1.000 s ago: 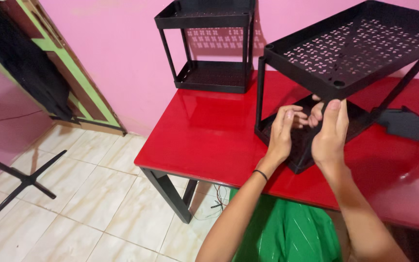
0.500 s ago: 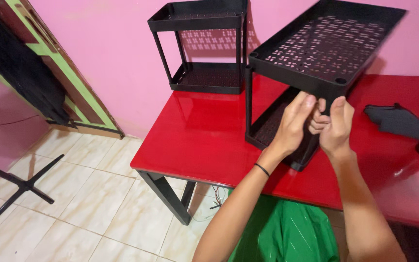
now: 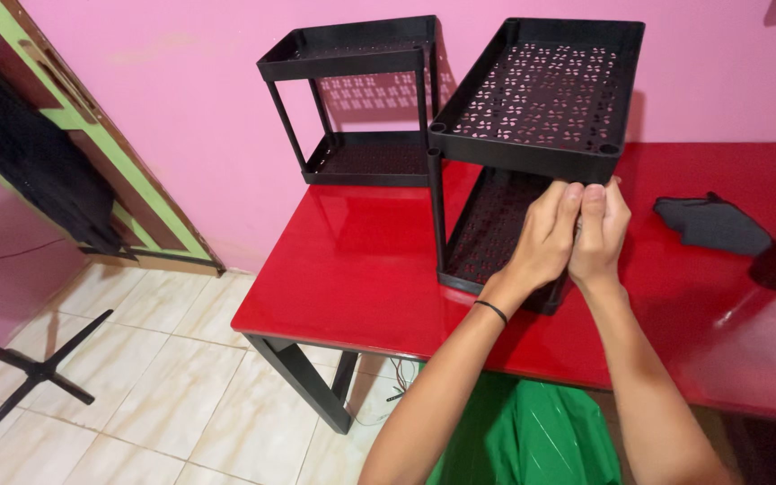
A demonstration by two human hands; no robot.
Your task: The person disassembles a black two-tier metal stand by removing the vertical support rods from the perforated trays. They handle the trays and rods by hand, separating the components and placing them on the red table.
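Evidently, a black 2-tier rack (image 3: pixel 532 117) on the red table (image 3: pixel 361 260) is being assembled: both hands, left (image 3: pixel 541 238) and right (image 3: pixel 599 229), are pinched together under its upper tray's front edge, likely seating a post; steady alignment is needed next.

rack (image 3: pixel 532 99) levelled from tilt | both hands (image 3: pixel 572 233) closed together under its top tray

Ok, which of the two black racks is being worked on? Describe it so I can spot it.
On the red table against the pink wall stand two black two-tier racks. It is the nearer rack, right of the other rack. Both hands, left hand and right hand, meet at its front corner.
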